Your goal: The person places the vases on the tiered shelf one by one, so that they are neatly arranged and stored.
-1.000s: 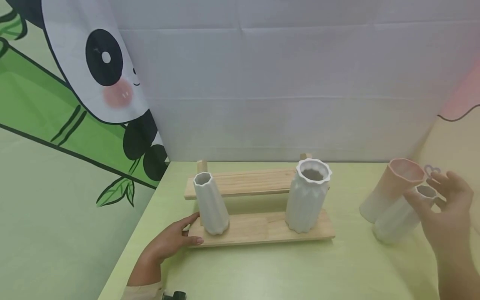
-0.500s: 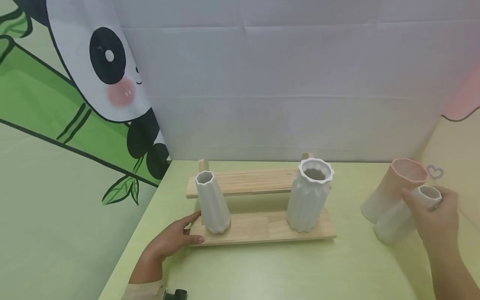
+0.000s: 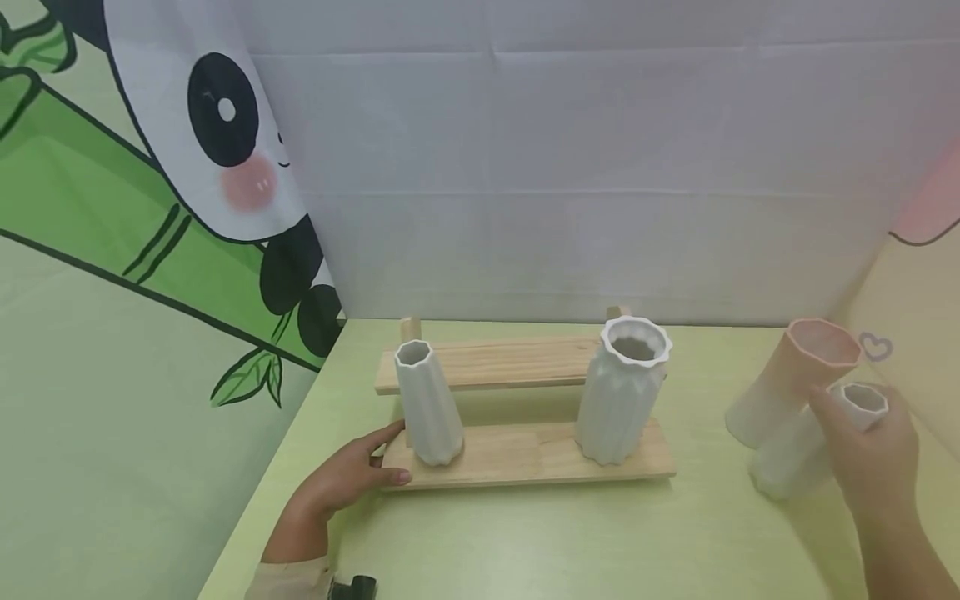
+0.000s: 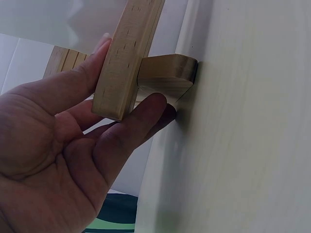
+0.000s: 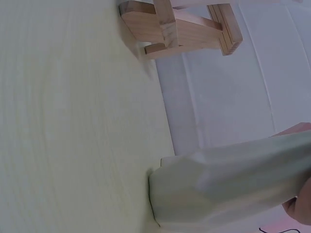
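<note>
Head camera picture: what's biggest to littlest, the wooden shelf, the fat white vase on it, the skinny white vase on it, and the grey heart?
1. Wooden shelf
2. Fat white vase
3. Skinny white vase
4. Grey heart, by far the littlest

That's how they look in this view.

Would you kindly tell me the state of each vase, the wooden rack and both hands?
Wooden two-tier rack: standing on the pale green table
Slim white fluted vase: upright, lower tier, left side
Wide white scalloped vase: upright, lower tier, right side
Pink-topped white cylindrical vase: upright on the table
White faceted vase: gripped near its mouth; table contact unclear
Left hand: grips the lower tier
Right hand: grips faceted vase
</note>
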{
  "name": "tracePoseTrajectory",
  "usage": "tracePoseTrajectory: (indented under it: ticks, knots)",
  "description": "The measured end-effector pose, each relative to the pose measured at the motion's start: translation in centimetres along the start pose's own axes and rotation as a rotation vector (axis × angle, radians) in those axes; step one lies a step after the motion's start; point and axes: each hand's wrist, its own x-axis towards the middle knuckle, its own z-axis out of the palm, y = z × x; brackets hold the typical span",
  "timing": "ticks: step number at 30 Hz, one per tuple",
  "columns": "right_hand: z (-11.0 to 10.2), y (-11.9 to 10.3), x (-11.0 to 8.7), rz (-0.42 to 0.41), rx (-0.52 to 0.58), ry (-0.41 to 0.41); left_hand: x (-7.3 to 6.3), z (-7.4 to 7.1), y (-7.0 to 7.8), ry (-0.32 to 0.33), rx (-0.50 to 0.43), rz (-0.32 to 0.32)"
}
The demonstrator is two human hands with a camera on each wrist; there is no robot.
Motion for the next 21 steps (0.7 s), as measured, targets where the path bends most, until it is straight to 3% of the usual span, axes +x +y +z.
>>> tracePoseTrajectory:
  ticks: [11,21]
  knots:
    - [0.6,0.0,-0.8,0.021,0.102,0.016,0.2,0.0,-0.3,-0.007,-0.014,0.029]
    - [0.6,-0.3,-1.8,-0.025,0.094,0.022,0.3,0.1,-0.5,-0.002,-0.014,0.02]
